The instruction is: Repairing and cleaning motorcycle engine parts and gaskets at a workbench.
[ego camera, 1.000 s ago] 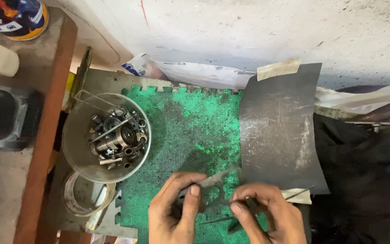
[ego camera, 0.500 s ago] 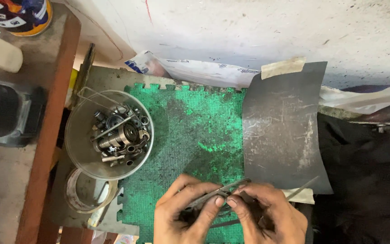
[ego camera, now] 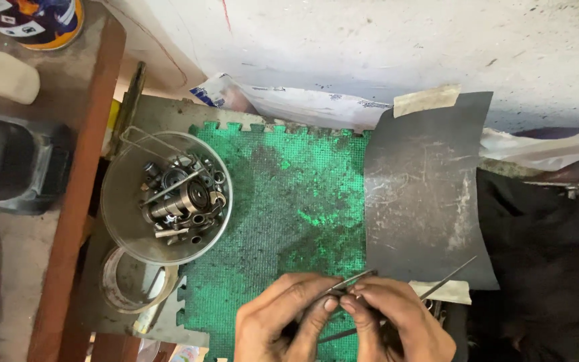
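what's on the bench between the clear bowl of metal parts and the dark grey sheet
In the head view, only the green foam mat, grimy and dark-stained, lies between the clear bowl and the dark grey sheet. Nothing rests on that stretch.

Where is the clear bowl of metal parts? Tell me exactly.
In the head view, the clear bowl sits left of centre, on the left edge of the green foam mat, above a tape roll and up-left of both hands.
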